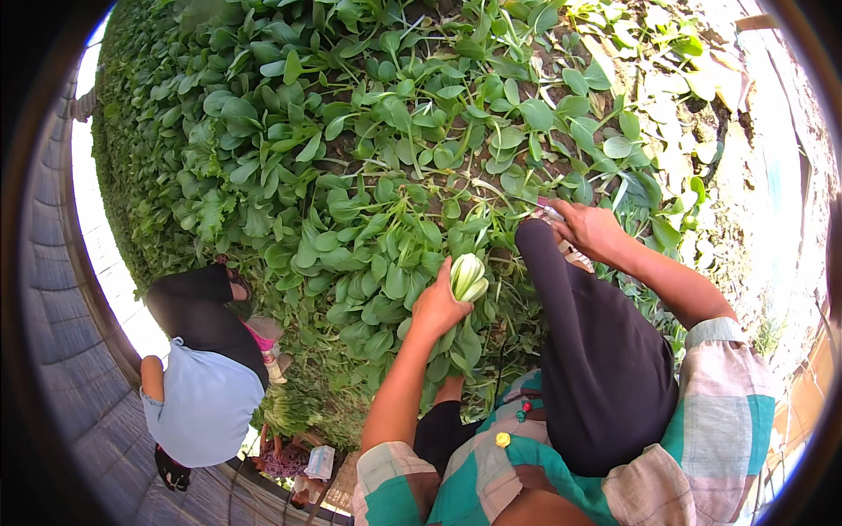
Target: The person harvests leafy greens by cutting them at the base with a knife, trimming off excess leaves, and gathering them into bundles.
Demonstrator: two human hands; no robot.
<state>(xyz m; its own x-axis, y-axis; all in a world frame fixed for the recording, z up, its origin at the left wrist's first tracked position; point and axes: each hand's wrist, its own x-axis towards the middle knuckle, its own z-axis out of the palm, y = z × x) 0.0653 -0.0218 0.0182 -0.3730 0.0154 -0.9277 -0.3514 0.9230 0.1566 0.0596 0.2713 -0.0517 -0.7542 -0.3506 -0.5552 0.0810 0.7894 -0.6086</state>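
Note:
My left hand [442, 301] is closed around a bok choy plant [468, 276]. Its pale, thick stem bases point up toward the camera, and its leaves hang below the hand. By my raised knee, my right hand [589, 229] grips a knife [551, 212]. The knife's tip points left, over the low stems and soil, and its blade is partly lost among them. Between and beyond my hands grow leafy green bok choy plants [395, 223], dense on the left and sparser toward the right.
At left, a person in a light blue top [204, 404] crouches at the bed's edge. Farther back, another person [283, 457] is near a heap of greens [286, 404]. A frilly lettuce [214, 210] grows among the crop. Sunlit bare soil [704, 138] borders the right side.

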